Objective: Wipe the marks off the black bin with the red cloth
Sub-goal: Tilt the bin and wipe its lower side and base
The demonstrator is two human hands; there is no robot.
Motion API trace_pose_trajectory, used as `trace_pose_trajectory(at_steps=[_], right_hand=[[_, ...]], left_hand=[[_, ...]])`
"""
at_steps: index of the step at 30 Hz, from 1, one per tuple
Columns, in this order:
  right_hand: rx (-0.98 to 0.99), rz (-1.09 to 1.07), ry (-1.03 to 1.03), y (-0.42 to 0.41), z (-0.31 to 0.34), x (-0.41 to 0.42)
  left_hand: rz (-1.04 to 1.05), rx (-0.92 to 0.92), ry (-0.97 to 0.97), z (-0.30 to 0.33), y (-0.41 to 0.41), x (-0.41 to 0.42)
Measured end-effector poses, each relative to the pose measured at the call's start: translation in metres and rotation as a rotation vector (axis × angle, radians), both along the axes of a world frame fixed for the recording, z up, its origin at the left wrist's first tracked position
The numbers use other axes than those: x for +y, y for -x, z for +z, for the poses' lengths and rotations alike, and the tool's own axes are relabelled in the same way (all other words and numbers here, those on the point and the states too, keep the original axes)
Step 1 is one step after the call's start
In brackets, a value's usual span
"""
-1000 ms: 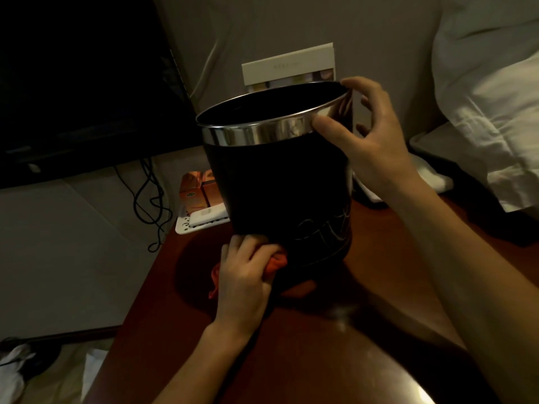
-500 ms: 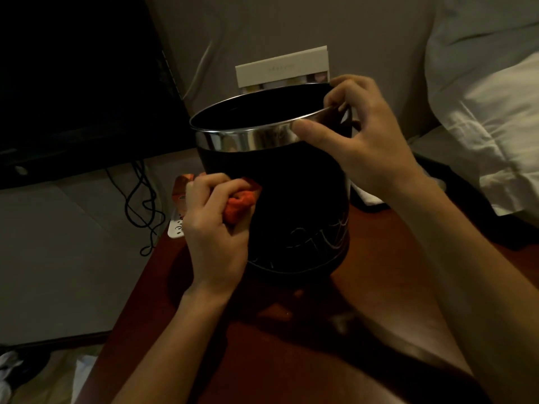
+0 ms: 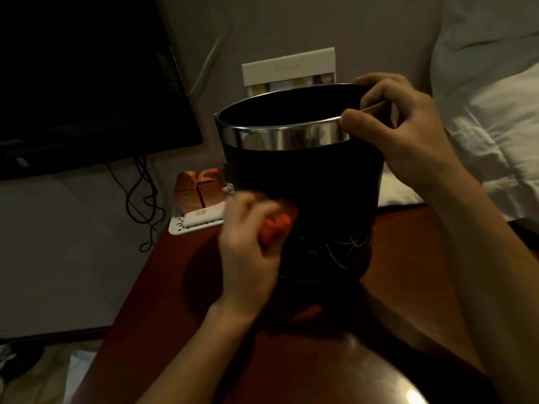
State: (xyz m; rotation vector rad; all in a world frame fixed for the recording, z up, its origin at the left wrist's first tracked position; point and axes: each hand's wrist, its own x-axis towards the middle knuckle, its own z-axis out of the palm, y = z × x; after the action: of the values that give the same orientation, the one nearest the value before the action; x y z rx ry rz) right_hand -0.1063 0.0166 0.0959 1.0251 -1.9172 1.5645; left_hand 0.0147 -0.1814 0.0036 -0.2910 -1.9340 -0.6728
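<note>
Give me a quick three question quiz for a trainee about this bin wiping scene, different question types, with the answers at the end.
1. True or false: the right hand grips the black bin at its metal rim.
2. Multiple choice: what does the left hand hold? A) a white towel B) the red cloth C) a spray bottle
3. Fill in: the pale scribbled marks still showing sit near the bin's ____, to the right of the cloth.

Key
1. True; the thumb is outside on the rim and the fingers curl over it.
2. B; the cloth is bunched and pressed to the bin's side.
3. Bottom.
</note>
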Motion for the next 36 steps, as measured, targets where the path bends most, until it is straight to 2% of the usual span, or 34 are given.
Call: trace_pose_trajectory(at_steps=[3, 6, 12, 14, 19, 23, 26, 31, 36], right_hand=[[0.015, 0.002, 0.003, -0.003, 0.001, -0.001], [0.015, 0.002, 0.007, -0.004, 0.001, -0.003], [0.03, -0.031, -0.001, -0.006, 0.001, -0.006], [0.023, -0.034, -0.003, -0.006, 0.001, -0.007], [-0.005, -0.012, 0.014, -0.007, 0.0, -0.008], [0.0, -0.017, 0.028, -0.008, -0.001, -0.011], [0.015, -0.03, 0.038, -0.008, -0.001, -0.012], [0.007, -0.018, 0.033, -0.008, -0.002, -0.012], [0.016, -0.036, 0.037, -0.008, -0.001, -0.012]], left_hand=[[0.007, -0.128, 0.235, -0.05, -0.003, 0.0], [0.095, -0.118, 0.351, -0.053, -0.005, -0.003], [0.066, 0.099, 0.172, 0.004, 0.004, -0.008], [0.049, 0.069, 0.151, -0.007, 0.005, -0.007], [-0.006, -0.142, 0.112, -0.05, -0.003, 0.0], [-0.043, -0.097, -0.093, -0.018, -0.003, 0.006], [0.02, -0.04, -0.114, -0.007, 0.0, 0.01], [-0.052, -0.133, -0.172, -0.039, -0.007, 0.017], [-0.078, -0.185, -0.321, -0.028, -0.014, 0.02]])
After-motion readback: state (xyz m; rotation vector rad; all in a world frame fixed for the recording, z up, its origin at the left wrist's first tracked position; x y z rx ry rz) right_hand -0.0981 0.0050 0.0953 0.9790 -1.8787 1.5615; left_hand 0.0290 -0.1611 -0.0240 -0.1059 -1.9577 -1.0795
